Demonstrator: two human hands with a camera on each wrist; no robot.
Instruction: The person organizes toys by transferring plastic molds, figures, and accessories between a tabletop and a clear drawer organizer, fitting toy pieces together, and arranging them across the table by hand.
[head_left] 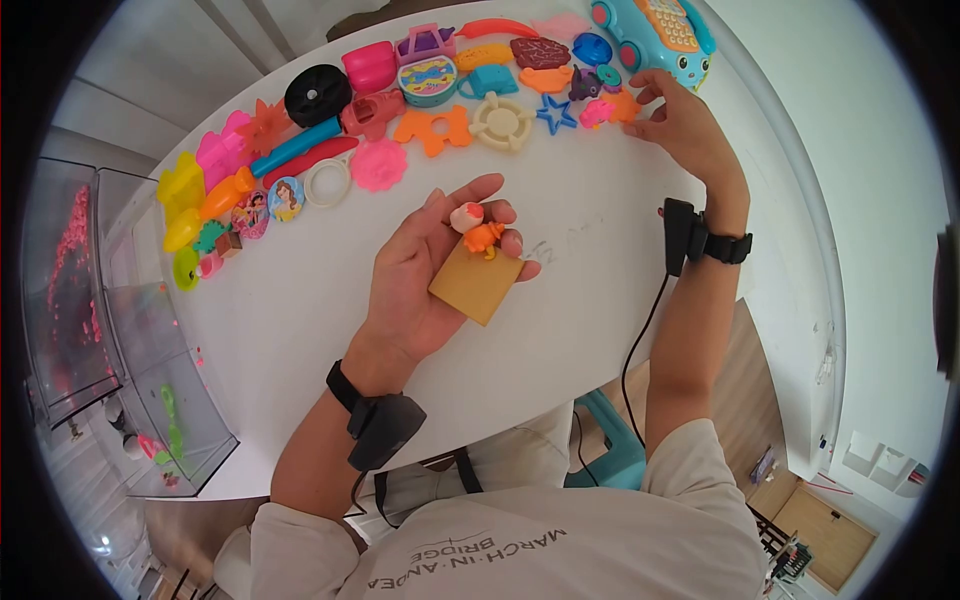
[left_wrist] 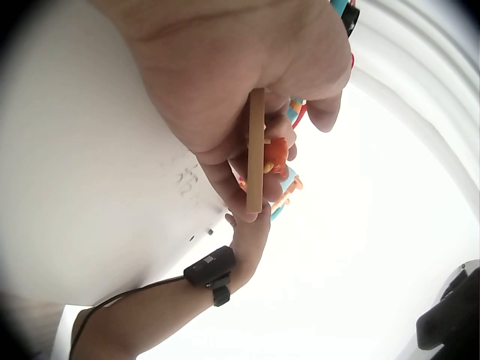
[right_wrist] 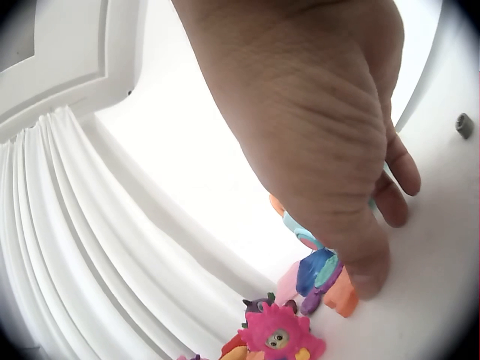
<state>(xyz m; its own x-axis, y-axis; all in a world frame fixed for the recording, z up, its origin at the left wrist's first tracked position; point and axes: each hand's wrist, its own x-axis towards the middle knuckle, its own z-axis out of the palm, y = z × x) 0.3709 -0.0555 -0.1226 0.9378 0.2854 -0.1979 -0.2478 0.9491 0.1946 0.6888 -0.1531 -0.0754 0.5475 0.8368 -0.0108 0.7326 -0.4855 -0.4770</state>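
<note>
My left hand [head_left: 408, 262], palm up over the table, holds a flat tan square block [head_left: 477, 285] with its fingers curled at the far side. Against the block, the same hand carries a small orange toy figure [head_left: 484, 238] and a white toy piece with a red top [head_left: 466, 217]. Edge-on in the left wrist view, the block [left_wrist: 256, 154] runs from palm to fingers. At the right end of the toy row, my right hand [head_left: 690, 125] has thumb and fingers spread apart beside an orange toy [head_left: 626, 104]. Its thumb overlaps an orange piece [right_wrist: 343, 295] in the right wrist view.
Beside the right hand sit a pink toy figure [head_left: 597, 113], a blue star [head_left: 556, 115] and a toy telephone [head_left: 655, 38]. Several colourful toys curve along the white table's [head_left: 580, 310] far edge. Clear bins [head_left: 180, 400] stand at the left.
</note>
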